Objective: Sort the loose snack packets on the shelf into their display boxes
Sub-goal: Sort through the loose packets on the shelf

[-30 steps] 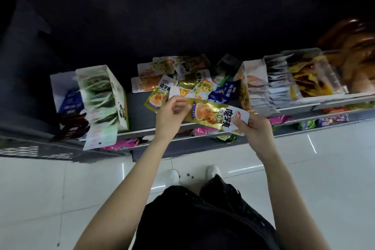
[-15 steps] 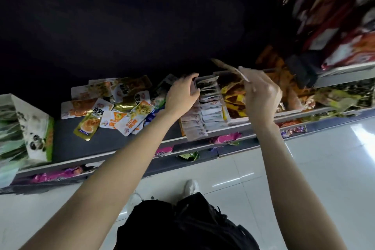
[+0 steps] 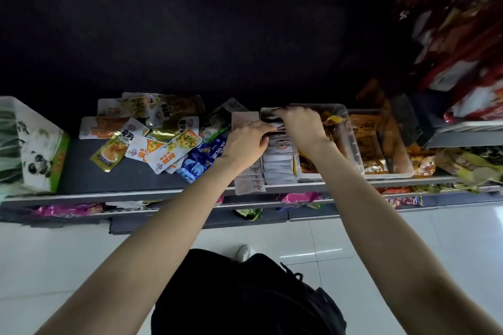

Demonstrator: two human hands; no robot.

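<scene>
A pile of loose snack packets (image 3: pixel 152 139) lies on the dark shelf (image 3: pixel 114 179), gold, white, orange and blue ones overlapping. To its right stands a display box (image 3: pixel 277 166) with rows of white packets on edge. Both hands are over the back of that box. My left hand (image 3: pixel 246 143) grips the tops of the standing packets, fingers curled against them. My right hand (image 3: pixel 299 125) has its fingers curled over a packet edge at the box's far end; the packet itself is mostly hidden under the hand.
A green and white panda box (image 3: pixel 40 149) stands at the shelf's left end. Clear bins (image 3: pixel 356 155) of orange and yellow packets sit right of the display box. Red bags (image 3: pixel 457 43) fill a higher shelf at the right. Pink packets (image 3: pixel 68 209) lie on the lower ledge.
The gold packet held up in front of the pile went right to the display box. My right hand has come down onto the box's back row, and my left hand moved in beside it.
</scene>
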